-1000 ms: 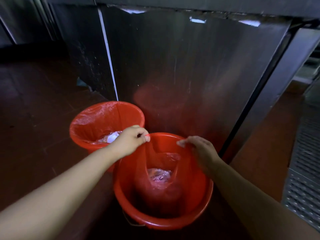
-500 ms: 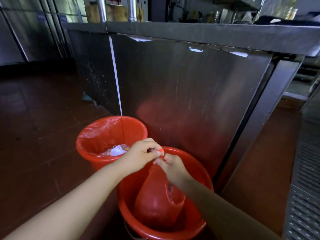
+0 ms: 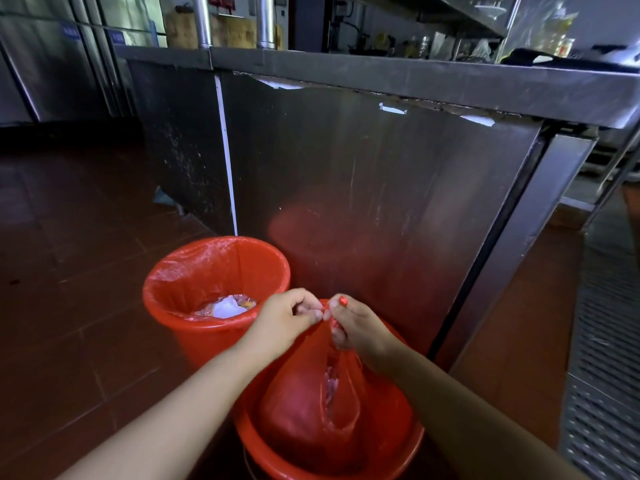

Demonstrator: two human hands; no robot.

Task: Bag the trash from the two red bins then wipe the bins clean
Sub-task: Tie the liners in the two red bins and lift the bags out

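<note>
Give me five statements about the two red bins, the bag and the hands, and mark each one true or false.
1. Both hands pinch the gathered top of the red bag. True: the left hand and right hand meet at its neck.
2. The far bin has had its liner removed. False: a red liner is folded over its rim, with trash inside.
3. The bag being gathered hangs in the near bin. True.
4. The bins stand on top of the steel counter. False: they stand on the floor in front of it.
5. The left hand holds a wiping cloth. False: it holds only the bag.
</note>
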